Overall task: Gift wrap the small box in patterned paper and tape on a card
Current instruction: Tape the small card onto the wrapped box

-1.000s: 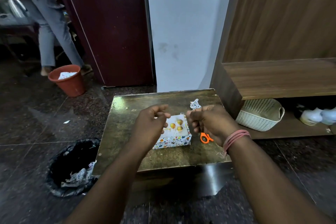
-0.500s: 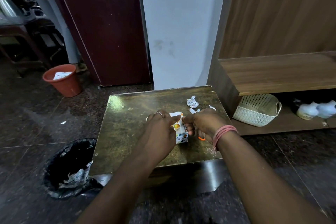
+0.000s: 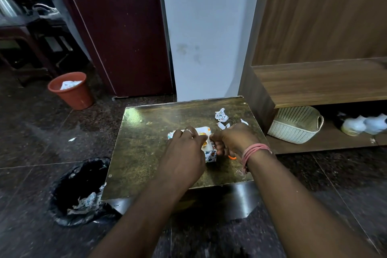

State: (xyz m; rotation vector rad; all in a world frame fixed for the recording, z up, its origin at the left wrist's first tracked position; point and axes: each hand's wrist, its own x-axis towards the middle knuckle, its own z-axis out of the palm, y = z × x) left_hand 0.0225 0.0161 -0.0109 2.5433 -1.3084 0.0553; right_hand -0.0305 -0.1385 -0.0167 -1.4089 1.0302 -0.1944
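Head view puts both hands low over the wrapped box [image 3: 210, 156], which sits on the small table [image 3: 146, 153], toward its near right part. My left hand [image 3: 186, 151] lies flat across the top of the box, fingers fairly straight and pressing down, a ring on one of them. My right hand [image 3: 231, 139] is curled at the box's right edge, thumb and fingertips pinched together there; I judge it holds a bit of tape or the card's edge, but what sits in the pinch is too small to tell. A white card [image 3: 206, 142] with orange marks shows between the two hands, on top of the box.

To do this step well I would keep the left hand's weight steady so the card cannot slide, lay the tape down from one end and rub it flat outward, and keep it half on the card, half on the paper. The risk, as I see it, is a crooked card or a wrinkle under the tape.

An orange scissors handle [image 3: 232, 157] peeks out under my right wrist. Paper scraps [image 3: 221, 114] lie farther back on the table. On the dark stone floor, a bin with a black liner [image 3: 81, 190] stands left of the table, and a terracotta bucket [image 3: 71, 90] farther off. A white basket [image 3: 295, 125] sits on the low wooden shelf to the right.
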